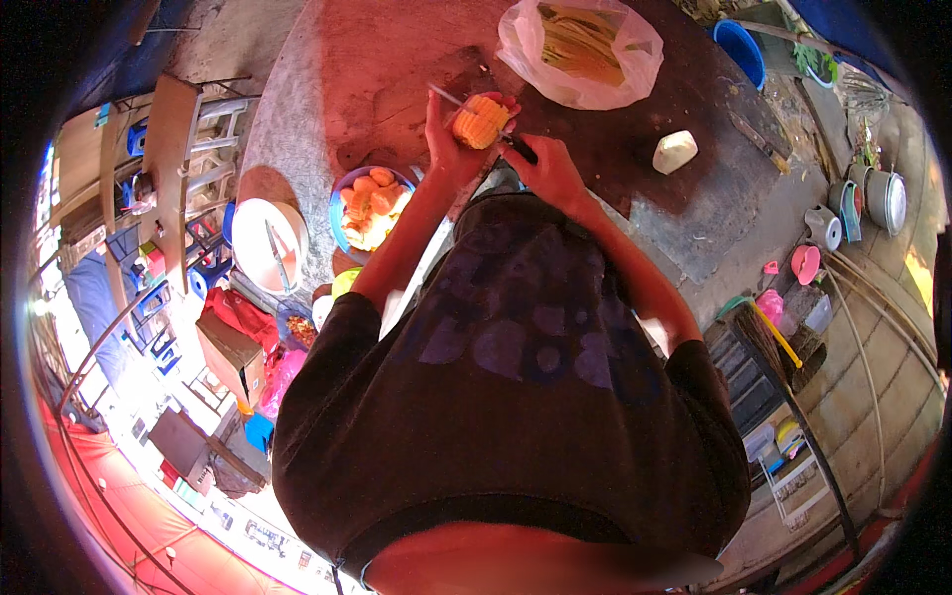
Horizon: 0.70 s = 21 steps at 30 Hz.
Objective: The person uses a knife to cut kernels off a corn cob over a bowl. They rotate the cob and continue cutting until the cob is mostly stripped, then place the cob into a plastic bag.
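Note:
Over the work surface, my left hand (455,149) holds a piece of yellow corn cob (480,123), its cut end facing up. My right hand (549,169) grips the dark handle of a knife (446,95), whose blade lies across the corn, with its tip showing past the far side. Left of my left forearm stands a blue bowl (334,216) with cut orange and yellow pieces in it. Beyond my hands lies an open clear plastic bag (520,56) holding long yellow-green pieces. A pale whitish chunk (675,152) rests on the surface to the right.
A white basin (249,245) with a long blade-like utensil (279,256) across it stands at the left. Another knife (757,141) lies at the right of the work surface (692,223). A blue bucket (740,53), lidded metal pots (885,201) and a broom (758,338) stand farther right.

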{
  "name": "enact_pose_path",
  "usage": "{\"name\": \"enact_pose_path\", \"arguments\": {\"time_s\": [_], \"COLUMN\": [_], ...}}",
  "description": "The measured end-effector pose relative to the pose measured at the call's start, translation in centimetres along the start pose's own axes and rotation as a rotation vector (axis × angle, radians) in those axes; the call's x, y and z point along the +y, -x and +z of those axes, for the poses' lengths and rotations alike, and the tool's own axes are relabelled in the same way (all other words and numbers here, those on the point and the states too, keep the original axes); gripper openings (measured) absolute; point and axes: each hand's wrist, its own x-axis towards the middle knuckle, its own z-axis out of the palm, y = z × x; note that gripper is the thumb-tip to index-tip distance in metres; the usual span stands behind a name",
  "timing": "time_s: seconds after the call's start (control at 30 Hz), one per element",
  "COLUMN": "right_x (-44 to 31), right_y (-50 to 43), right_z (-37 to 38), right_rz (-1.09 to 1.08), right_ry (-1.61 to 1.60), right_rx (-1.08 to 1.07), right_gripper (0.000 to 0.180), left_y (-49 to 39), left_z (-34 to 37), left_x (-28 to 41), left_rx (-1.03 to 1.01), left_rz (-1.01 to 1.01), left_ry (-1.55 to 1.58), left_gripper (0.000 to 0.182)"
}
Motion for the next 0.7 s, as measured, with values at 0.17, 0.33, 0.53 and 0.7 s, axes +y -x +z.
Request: {"name": "enact_pose_path", "arguments": {"time_s": [0.17, 0.33, 0.53, 0.7], "right_x": [-2.1, -4.9, -4.8, -3.3], "right_y": [-0.2, -1.5, -0.9, -0.4], "right_z": [0.3, 1.2, -0.6, 1.3], "right_rz": [0.008, -0.041, 0.206, 0.181], "right_ry": [-0.017, -0.319, -0.083, -0.145], "right_rx": [-0.054, 0.093, -0.179, -0.028], "right_gripper": [0.024, 0.020, 0.019, 0.021], "left_y": [3.6, 4.7, 5.6, 4.9], "left_z": [6.6, 8.8, 10.8, 11.0], "left_x": [0.3, 0.5, 1.8, 1.7], "left_rx": [-0.166, -0.228, -0.161, -0.334], "left_rz": [0.270, 0.423, 0.601, 0.662], "left_ry": [-0.151, -0.546, -0.997, -0.798], "left_gripper": [0.076, 0.071, 0.075, 0.080]}}
